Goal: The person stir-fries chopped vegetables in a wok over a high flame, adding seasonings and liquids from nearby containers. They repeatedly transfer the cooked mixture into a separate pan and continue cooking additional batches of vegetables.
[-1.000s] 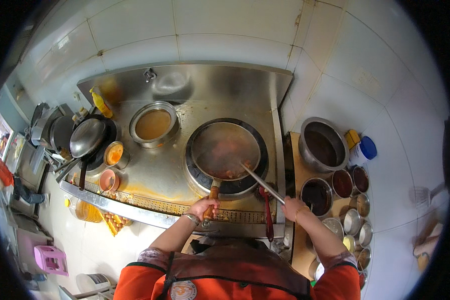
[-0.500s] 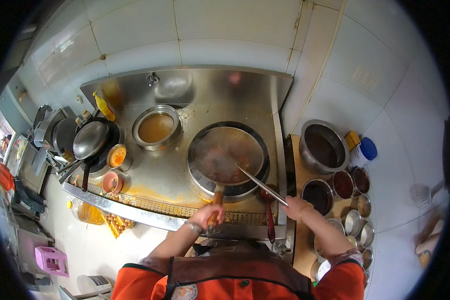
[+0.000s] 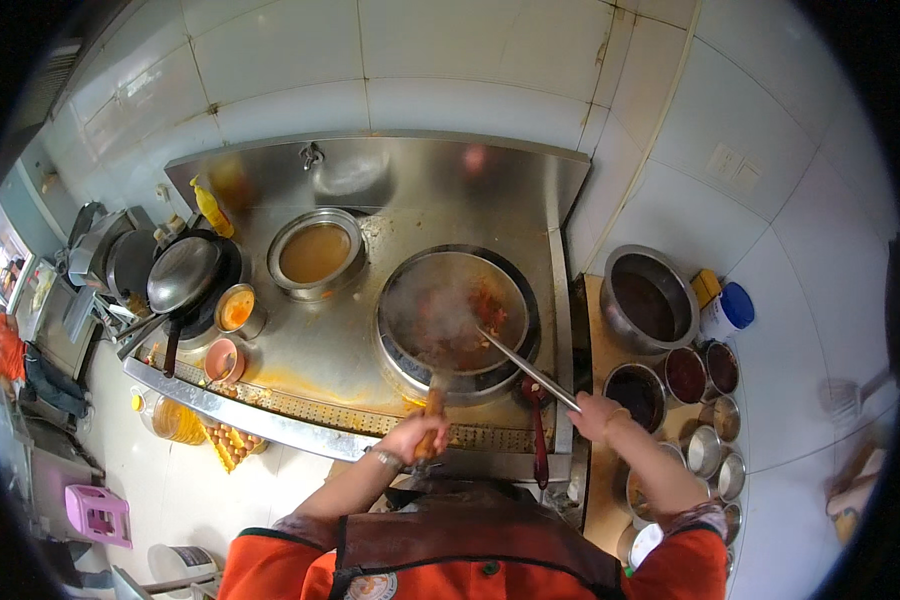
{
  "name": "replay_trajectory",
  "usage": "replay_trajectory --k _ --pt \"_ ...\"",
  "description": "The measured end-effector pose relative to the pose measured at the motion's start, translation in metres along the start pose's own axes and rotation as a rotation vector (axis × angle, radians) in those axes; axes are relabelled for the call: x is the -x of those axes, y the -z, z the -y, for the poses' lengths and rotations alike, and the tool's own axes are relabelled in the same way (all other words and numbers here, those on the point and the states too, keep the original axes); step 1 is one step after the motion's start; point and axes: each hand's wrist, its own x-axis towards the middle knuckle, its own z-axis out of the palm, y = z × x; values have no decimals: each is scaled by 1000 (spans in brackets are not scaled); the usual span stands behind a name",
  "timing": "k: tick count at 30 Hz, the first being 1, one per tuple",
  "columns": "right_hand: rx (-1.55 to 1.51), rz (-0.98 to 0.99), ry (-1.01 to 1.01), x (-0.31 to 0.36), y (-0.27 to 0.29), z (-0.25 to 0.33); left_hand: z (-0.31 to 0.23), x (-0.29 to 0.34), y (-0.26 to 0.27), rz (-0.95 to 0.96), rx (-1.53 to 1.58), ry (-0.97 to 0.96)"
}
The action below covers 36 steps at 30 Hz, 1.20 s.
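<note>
A wok (image 3: 410, 310) sits on the burner ring, with steam over the reddish food (image 3: 487, 305) inside. My left hand (image 3: 415, 438) is closed around its wooden handle (image 3: 435, 402), near the stove's front edge. My right hand (image 3: 597, 416) grips a long-handled metal cooking tool (image 3: 532, 372), which slants leftward into the wok. The tool's head is lost in food and steam, so I cannot tell a ladle from a spatula. Between the wok and my right hand, a tool with a dark red handle (image 3: 540, 450) lies over the stove's front edge.
Behind and left stands a metal pot of brownish liquid (image 3: 315, 252). A lidded pan (image 3: 185, 272), a small pot of orange liquid (image 3: 236, 310) and a pinkish bowl (image 3: 224, 361) are farther left. Sauce pots (image 3: 635, 392) and small bowls crowd the right-hand counter. Eggs (image 3: 232, 445) sit below the stove.
The food has shifted in the wok, with more of the red pieces showing at the right side. The tool's tip has moved slightly right. Both hands keep their grips.
</note>
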Motion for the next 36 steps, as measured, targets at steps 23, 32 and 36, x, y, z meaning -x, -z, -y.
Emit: replay_trajectory --k 23,32,36 --pt "-297 29 -173 -53 -47 48 -8 -31 50 -7 21 73" --pt "-365 91 -259 -55 -19 50 -8 -32 53 -22 29 70" --pt "-250 81 -140 -95 -58 63 -12 -30 39 -20 23 68"
